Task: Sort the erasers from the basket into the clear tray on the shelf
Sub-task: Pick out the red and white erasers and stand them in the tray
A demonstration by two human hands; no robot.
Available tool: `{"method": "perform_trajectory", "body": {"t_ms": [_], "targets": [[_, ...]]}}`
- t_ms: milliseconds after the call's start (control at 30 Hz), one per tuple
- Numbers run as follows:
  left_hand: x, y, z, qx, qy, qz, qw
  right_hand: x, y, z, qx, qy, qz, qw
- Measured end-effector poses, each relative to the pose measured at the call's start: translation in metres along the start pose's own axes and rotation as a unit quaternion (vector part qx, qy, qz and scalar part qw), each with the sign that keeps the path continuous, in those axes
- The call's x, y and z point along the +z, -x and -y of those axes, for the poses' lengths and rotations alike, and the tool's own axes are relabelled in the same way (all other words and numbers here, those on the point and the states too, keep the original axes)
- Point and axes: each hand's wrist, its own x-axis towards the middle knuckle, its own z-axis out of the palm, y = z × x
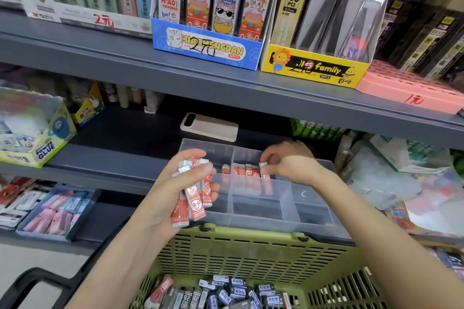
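Head view: the left grip (173, 193) is curled round a bundle of red erasers (194, 198), at nine o'clock of the clear tray (313, 211). The right grip (291, 163) pinches one eraser (263, 166) at its own nine o'clock side, just over the tray's middle compartment. Loose erasers (226, 291) lie in the green basket (251, 253) at six o'clock.

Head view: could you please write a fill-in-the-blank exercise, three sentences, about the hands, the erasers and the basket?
1. The left hand grips a bundle of ____ erasers.
2. The right hand pinches one eraser over the clear tray, which stands on the ____.
3. The basket under the arms is ____ in colour.
Missing words: red; shelf; green.
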Motion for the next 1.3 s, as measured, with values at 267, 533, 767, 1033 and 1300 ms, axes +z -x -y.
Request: {"method": "perform_trajectory", "body": {"t_ms": [267,533,767,1033,1300], "targets": [[0.0,-0.001,0.001,0.001,-0.003,0.005,1.0,0.009,-0.003,-0.005,0.065,-0.037,-0.012,0.997],[0.0,-0.002,0.002,0.003,-0.002,0.018,1.0,0.025,0.0,0.001,0.032,0.068,-0.058,0.995],[0.001,-0.009,0.0,-0.041,0.046,0.022,0.998,0.012,0.01,0.012,0.024,0.064,-0.094,0.993],[0.012,-0.005,0.0,-0.075,0.034,0.058,0.995,-0.027,0.061,0.078,-0.12,-0.329,-0.006,0.936],[0.02,-0.002,-0.001,-0.078,0.048,0.023,0.996,-0.046,0.057,0.051,-0.034,-0.624,-0.009,0.781]]}}
